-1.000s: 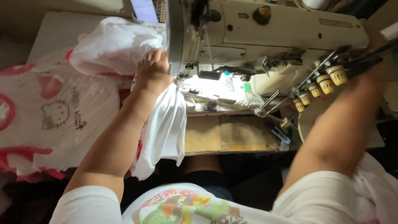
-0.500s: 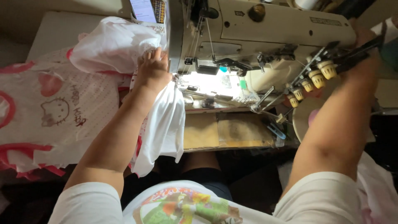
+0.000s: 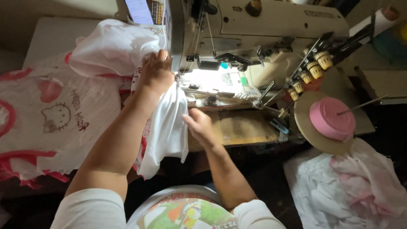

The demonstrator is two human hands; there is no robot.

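I sit at a cream industrial sewing machine (image 3: 271,25). My left hand (image 3: 156,72) grips a white garment (image 3: 167,127) at the lit needle area, its fingers closed on the cloth's upper edge. The cloth hangs down over the table's front edge. My right hand (image 3: 199,126) rests at the hanging cloth's right side, fingers touching it near the wooden front panel (image 3: 246,126). More white fabric (image 3: 112,46) is bunched to the left of the machine head.
White and pink printed cloth pieces (image 3: 51,114) cover the table on the left. A pink tape roll (image 3: 331,118) sits on a round disc at the right. Yellow tension knobs (image 3: 311,70) line the machine's right end. A fabric heap (image 3: 352,191) lies lower right.
My right arm has come down from the machine's upper right end to the hanging cloth in front of me. The pink tape roll is now uncovered. My left hand stayed on the garment.
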